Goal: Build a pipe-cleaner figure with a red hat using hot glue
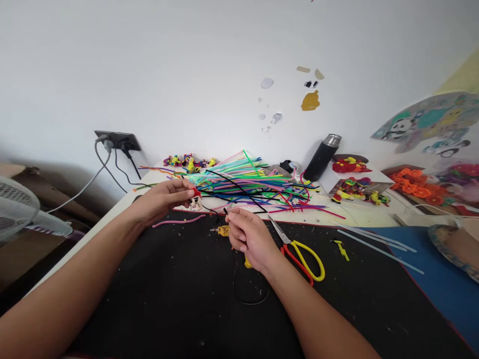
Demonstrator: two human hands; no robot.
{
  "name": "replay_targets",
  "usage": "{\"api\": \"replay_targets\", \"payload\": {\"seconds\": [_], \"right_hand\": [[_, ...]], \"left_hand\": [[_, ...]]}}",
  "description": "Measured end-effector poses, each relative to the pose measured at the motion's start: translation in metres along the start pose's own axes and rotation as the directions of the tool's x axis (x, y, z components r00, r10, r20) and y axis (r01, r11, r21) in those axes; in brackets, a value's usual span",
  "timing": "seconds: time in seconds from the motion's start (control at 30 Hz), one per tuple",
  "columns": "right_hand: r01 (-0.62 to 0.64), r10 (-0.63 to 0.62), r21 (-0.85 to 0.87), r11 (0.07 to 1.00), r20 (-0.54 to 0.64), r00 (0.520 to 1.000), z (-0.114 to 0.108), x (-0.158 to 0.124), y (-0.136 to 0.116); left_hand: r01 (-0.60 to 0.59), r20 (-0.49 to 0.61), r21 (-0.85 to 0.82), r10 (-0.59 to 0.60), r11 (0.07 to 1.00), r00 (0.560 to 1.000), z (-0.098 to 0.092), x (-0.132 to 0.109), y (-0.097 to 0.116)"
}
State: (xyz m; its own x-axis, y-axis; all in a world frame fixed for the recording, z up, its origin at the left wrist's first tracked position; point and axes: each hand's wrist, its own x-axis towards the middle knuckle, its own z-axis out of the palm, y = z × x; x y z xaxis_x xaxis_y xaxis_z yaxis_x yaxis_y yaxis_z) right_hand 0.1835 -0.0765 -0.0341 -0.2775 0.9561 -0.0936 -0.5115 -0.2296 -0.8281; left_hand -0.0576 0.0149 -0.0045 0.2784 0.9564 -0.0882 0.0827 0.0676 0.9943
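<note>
Pinched in the fingers of my left hand is a small doll head with a pale face, black eye marks and a red top. My right hand is closed, thumb against forefinger, on a small dark piece too small to name. The hands are apart. Partly hidden behind my right hand lies a yellow glue gun with a thin black cord. Scissors with one yellow and one red handle rest to the right of it. A pink pipe cleaner lies below my left hand.
A heap of coloured pipe cleaners spreads along the wall behind the black mat. Finished figures, a black thermos and clear glue sticks are on the right. A white fan stands left.
</note>
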Motion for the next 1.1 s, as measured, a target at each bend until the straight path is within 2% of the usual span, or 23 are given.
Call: {"api": "replay_targets", "payload": {"seconds": [0.17,0.37,1.1], "right_hand": [[0.039,-0.038,0.018,0.999,-0.023,0.999,-0.004,0.001,-0.007],[0.081,-0.079,0.062,0.995,-0.033,0.996,-0.009,0.001,-0.016],[0.041,-0.041,0.056,0.998,-0.007,0.999,-0.011,0.002,-0.013]], "left_hand": [[-0.054,0.124,-0.069,0.062,0.996,0.990,0.035,0.011,0.015],[-0.101,0.147,-0.040,0.106,0.994,0.983,0.059,0.014,0.022],[-0.097,0.268,0.032,0.085,0.995,0.960,0.067,0.007,0.020]]}}
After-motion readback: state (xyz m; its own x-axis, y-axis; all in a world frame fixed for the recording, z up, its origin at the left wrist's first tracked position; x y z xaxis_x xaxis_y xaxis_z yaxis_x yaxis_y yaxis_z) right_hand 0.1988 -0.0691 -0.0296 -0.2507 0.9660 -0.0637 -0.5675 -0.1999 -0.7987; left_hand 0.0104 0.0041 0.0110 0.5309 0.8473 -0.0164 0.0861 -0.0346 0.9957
